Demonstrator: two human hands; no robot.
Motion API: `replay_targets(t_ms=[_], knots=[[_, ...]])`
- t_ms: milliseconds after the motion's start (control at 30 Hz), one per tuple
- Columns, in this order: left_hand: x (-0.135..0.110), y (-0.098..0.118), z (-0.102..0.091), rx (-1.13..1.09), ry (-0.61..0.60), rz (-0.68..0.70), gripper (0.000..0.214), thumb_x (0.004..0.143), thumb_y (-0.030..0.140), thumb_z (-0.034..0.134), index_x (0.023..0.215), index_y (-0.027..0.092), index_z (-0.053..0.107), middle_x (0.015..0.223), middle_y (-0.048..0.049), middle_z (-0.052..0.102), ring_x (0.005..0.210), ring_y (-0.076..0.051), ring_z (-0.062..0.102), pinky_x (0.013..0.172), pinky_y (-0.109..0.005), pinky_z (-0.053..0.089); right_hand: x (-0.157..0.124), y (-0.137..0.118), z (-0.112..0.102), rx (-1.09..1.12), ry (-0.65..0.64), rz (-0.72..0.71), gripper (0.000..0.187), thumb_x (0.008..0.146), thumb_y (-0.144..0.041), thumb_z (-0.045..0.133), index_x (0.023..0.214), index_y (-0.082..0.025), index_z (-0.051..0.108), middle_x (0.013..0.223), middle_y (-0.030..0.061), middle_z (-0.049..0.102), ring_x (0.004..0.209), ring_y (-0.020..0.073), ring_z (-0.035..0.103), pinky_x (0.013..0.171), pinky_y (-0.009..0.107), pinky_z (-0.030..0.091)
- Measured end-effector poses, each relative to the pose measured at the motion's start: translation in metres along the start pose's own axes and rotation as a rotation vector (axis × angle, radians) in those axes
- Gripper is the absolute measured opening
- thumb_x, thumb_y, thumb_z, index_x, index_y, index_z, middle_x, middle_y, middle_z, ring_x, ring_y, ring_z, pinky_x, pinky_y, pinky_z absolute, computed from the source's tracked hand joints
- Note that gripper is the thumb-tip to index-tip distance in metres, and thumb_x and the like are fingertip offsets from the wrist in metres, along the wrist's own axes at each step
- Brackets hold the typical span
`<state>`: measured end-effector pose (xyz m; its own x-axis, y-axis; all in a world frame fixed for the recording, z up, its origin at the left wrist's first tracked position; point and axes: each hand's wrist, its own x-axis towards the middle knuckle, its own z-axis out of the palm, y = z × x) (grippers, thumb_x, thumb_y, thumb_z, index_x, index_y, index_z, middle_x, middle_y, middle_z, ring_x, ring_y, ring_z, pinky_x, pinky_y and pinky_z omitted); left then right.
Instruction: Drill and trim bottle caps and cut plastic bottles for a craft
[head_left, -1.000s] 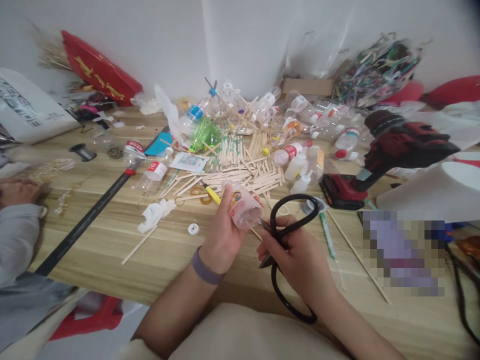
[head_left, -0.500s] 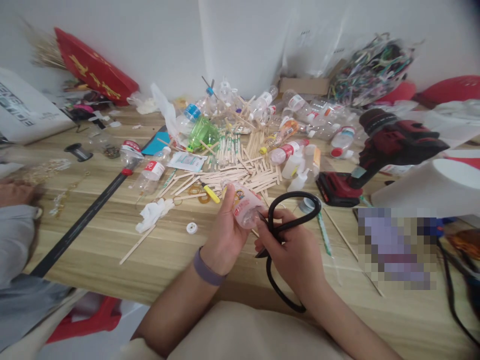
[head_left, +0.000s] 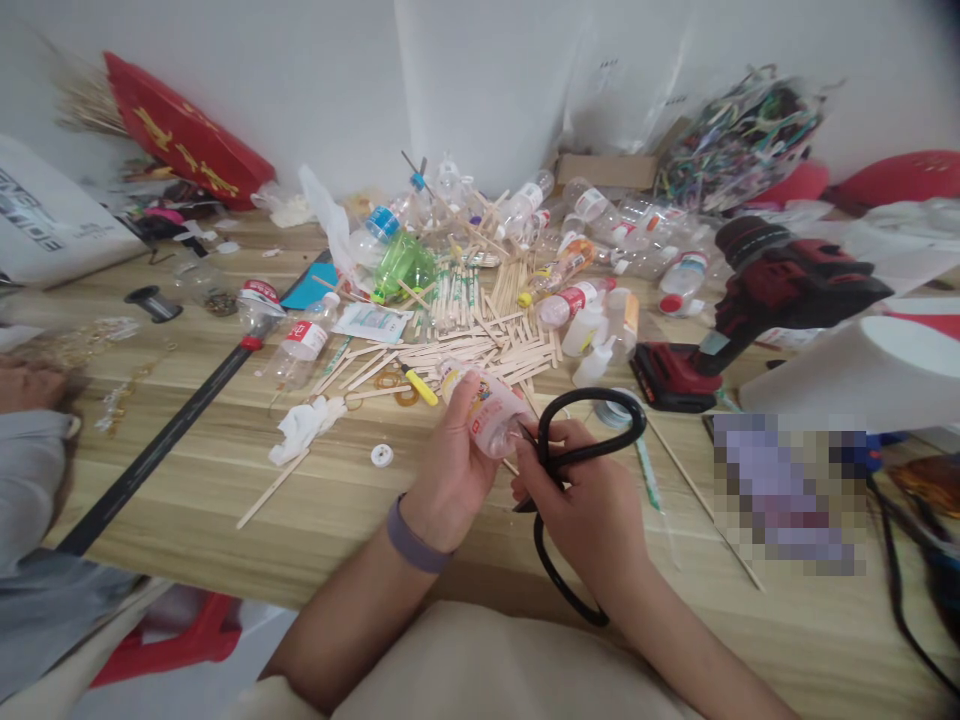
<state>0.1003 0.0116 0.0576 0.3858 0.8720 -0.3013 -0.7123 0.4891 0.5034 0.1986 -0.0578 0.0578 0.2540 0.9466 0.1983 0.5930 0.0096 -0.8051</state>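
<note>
My left hand [head_left: 450,470] is wrapped round a small clear plastic bottle [head_left: 491,405] with a pink printed label, held on its side above the wooden table [head_left: 225,470]. My right hand [head_left: 585,500] grips black-handled scissors [head_left: 581,455] near the blades, their tips pressed against the bottle's base. The large black loops stick out above and below my fingers. A purple band sits on my left wrist.
A heap of wooden sticks [head_left: 480,340] and plastic bottles [head_left: 600,240] lies beyond my hands. A red and black drill [head_left: 757,310] stands at the right, beside a white roll [head_left: 862,370]. A black rod [head_left: 165,440] crosses the left. Another person's hand [head_left: 30,385] is at the left edge.
The scissors and my right hand have moved closer to the bottle, the tips now at its base. The view has shifted slightly.
</note>
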Motion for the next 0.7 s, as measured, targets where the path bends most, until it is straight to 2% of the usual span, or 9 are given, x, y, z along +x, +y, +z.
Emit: replay_targets(t_ms=[167, 233, 300, 400, 467, 500, 600, 633, 700], knots=[[-0.002, -0.002, 0.004, 0.045, 0.062, 0.072, 0.010, 0.092, 0.026, 0.054, 0.087, 0.017, 0.056, 0.069, 0.0018, 0.064, 0.056, -0.010, 0.061, 0.051, -0.018, 0.046, 0.004, 0.006, -0.001, -0.294, 0.156, -0.202, 0.024, 0.087, -0.040, 0.047, 0.072, -0.023, 0.057, 0.054, 0.0057, 0.064, 0.044, 0.0230, 0.061, 0.043, 0.029, 0.035], [-0.002, -0.002, 0.005, 0.068, 0.065, 0.089, 0.009, 0.089, 0.026, 0.059, 0.089, 0.017, 0.055, 0.070, 0.0021, 0.064, 0.058, -0.010, 0.062, 0.052, -0.019, 0.047, 0.005, 0.004, -0.003, -0.293, 0.182, -0.223, 0.023, 0.084, -0.039, 0.048, 0.068, -0.024, 0.054, 0.055, 0.0071, 0.065, 0.044, 0.0227, 0.060, 0.043, 0.030, 0.035], [-0.004, -0.002, 0.006, 0.082, 0.057, 0.101, 0.015, 0.085, 0.029, 0.063, 0.091, 0.017, 0.056, 0.072, 0.0014, 0.066, 0.059, -0.011, 0.063, 0.053, -0.020, 0.048, 0.005, 0.001, -0.006, -0.122, 0.095, -0.117, 0.021, 0.084, -0.040, 0.051, 0.071, -0.024, 0.052, 0.052, 0.0039, 0.063, 0.042, 0.0204, 0.059, 0.042, 0.029, 0.038], [-0.005, -0.002, 0.007, 0.114, 0.046, 0.117, 0.025, 0.080, 0.036, 0.068, 0.092, 0.017, 0.056, 0.074, 0.0003, 0.067, 0.059, -0.012, 0.063, 0.054, -0.021, 0.048, 0.005, -0.005, -0.009, 0.296, -0.150, 0.151, 0.026, 0.086, -0.049, 0.054, 0.080, -0.025, 0.049, 0.045, -0.0029, 0.061, 0.036, 0.0184, 0.058, 0.039, 0.027, 0.044], [-0.004, -0.002, 0.007, 0.132, 0.035, 0.128, 0.027, 0.080, 0.039, 0.068, 0.090, 0.017, 0.057, 0.072, 0.0003, 0.067, 0.058, -0.012, 0.062, 0.054, -0.022, 0.048, 0.007, -0.005, -0.009, 0.390, -0.196, 0.189, 0.027, 0.087, -0.051, 0.052, 0.082, -0.024, 0.048, 0.044, -0.0038, 0.060, 0.035, 0.0181, 0.057, 0.038, 0.026, 0.045], [-0.003, -0.002, 0.007, 0.131, 0.035, 0.133, 0.025, 0.080, 0.038, 0.067, 0.089, 0.017, 0.057, 0.071, 0.0006, 0.066, 0.059, -0.012, 0.062, 0.055, -0.021, 0.048, 0.009, -0.003, -0.009, 0.317, -0.151, 0.115, 0.026, 0.087, -0.048, 0.052, 0.079, -0.024, 0.048, 0.044, -0.0032, 0.060, 0.035, 0.0175, 0.057, 0.038, 0.026, 0.043], [0.000, -0.003, 0.006, 0.098, 0.045, 0.139, 0.020, 0.081, 0.035, 0.065, 0.088, 0.018, 0.056, 0.070, 0.0018, 0.065, 0.059, -0.010, 0.061, 0.056, -0.021, 0.048, 0.016, 0.007, -0.008, -0.057, 0.065, -0.230, 0.020, 0.085, -0.037, 0.052, 0.073, -0.022, 0.055, 0.045, 0.0009, 0.060, 0.038, 0.0162, 0.056, 0.041, 0.025, 0.034], [0.000, -0.003, 0.006, 0.089, 0.051, 0.139, 0.020, 0.081, 0.035, 0.065, 0.088, 0.018, 0.056, 0.069, 0.0024, 0.064, 0.058, -0.010, 0.061, 0.056, -0.021, 0.048, 0.018, 0.010, -0.008, -0.135, 0.103, -0.305, 0.018, 0.083, -0.036, 0.053, 0.072, -0.021, 0.058, 0.047, 0.0022, 0.061, 0.040, 0.0164, 0.056, 0.041, 0.026, 0.031], [0.001, -0.004, 0.005, 0.087, 0.063, 0.143, 0.022, 0.080, 0.036, 0.067, 0.088, 0.019, 0.056, 0.069, 0.0032, 0.063, 0.057, -0.010, 0.059, 0.056, -0.022, 0.048, 0.021, 0.014, -0.008, -0.166, 0.109, -0.345, 0.017, 0.080, -0.036, 0.055, 0.074, -0.020, 0.062, 0.048, 0.0033, 0.062, 0.040, 0.0171, 0.056, 0.041, 0.027, 0.028]])
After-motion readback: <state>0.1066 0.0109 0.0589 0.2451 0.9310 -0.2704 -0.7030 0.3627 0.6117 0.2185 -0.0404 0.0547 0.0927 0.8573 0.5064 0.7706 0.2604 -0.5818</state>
